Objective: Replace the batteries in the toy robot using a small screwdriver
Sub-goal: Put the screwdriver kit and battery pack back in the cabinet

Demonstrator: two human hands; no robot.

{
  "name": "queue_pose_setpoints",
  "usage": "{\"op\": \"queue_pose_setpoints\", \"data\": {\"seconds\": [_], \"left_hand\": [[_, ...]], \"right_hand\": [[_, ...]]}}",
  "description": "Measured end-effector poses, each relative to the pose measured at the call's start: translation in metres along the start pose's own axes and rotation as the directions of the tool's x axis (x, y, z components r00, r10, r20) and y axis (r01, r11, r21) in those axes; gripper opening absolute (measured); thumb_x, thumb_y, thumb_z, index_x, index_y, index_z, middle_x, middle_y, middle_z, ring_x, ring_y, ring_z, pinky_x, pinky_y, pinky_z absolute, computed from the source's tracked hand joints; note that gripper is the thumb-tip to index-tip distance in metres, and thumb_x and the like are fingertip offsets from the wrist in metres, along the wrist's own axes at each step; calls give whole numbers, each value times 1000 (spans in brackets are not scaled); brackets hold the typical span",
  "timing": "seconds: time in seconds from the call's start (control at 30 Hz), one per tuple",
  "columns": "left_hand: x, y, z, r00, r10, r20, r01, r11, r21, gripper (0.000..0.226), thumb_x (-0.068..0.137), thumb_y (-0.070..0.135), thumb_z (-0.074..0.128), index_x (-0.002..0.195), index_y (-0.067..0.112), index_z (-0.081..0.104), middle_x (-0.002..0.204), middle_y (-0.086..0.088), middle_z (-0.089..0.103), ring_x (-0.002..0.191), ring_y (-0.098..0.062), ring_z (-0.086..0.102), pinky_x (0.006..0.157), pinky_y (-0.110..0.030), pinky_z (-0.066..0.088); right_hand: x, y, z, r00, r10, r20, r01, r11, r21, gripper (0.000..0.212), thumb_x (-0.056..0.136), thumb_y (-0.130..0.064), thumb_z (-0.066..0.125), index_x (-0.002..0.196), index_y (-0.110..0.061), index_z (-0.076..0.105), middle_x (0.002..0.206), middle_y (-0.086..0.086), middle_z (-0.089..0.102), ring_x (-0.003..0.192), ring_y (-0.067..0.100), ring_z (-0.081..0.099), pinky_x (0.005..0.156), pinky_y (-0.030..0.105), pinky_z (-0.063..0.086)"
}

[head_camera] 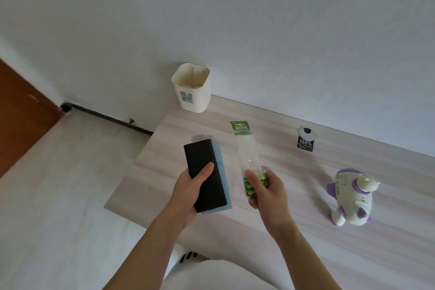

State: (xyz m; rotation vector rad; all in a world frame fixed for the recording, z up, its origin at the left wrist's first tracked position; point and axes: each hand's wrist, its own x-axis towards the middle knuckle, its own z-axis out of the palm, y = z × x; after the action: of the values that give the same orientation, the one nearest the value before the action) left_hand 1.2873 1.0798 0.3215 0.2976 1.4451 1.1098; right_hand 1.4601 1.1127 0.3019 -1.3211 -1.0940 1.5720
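Bare forearms (150,238), white trousers (211,275), and white footwear (188,255) marked with black stripes.

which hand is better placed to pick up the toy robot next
Right, probably: the toy robot lies nearer the right hand, though it holds the battery pack; the left hand, farther off, holds a black case.

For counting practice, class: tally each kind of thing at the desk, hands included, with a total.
Hands: 2, left hand, right hand
Battery pack: 1
Black case: 1
Toy robot: 1
Cream bin: 1
Labelled disc: 1
Total: 7
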Motion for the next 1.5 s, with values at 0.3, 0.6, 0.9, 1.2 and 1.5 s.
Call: {"op": "queue_pose_setpoints", "data": {"seconds": [0.3,0.6,0.9,1.2,1.5], "left_hand": [[-84,-51,-46,941,42,-337,-134,957,-256,41,79,34,74,116,17,64,104,-11,74,97,-30,71,81,-45,60],[-172,-83,-118,769,69,-636,-384,844,-373,57,67,37,77,118,15,64,101,-4,78,92,-23,75,72,-38,60],[-237,-113,-212,573,-22,-819,-558,722,-410,45,77,37,74,117,18,62,109,-7,74,101,-27,71,80,-43,60],[-284,-117,-369,436,-80,-896,-681,622,-387,39,85,30,72,119,15,62,106,-5,76,95,-22,74,70,-34,60],[-328,-108,-516,350,-112,-930,-704,623,-341,30,88,30,71,114,20,60,100,-1,74,90,-19,73,67,-33,60]], "right_hand": [[-30,22,41,944,27,328,6,995,-99,32,93,-29,66,92,2,56,64,4,50,54,17,46,46,26,43],[-89,30,134,705,58,707,111,975,-190,23,95,-23,64,91,0,58,61,4,55,49,15,50,46,22,44],[-160,59,246,449,193,872,132,951,-279,22,92,-25,68,90,-6,58,66,0,57,56,16,51,46,25,46],[-232,93,409,293,250,923,198,928,-315,16,93,-23,68,89,-9,60,67,1,57,55,15,49,47,28,44],[-302,120,557,236,260,936,254,913,-318,32,92,-28,69,97,1,57,73,9,58,55,17,50,49,28,47]]}}
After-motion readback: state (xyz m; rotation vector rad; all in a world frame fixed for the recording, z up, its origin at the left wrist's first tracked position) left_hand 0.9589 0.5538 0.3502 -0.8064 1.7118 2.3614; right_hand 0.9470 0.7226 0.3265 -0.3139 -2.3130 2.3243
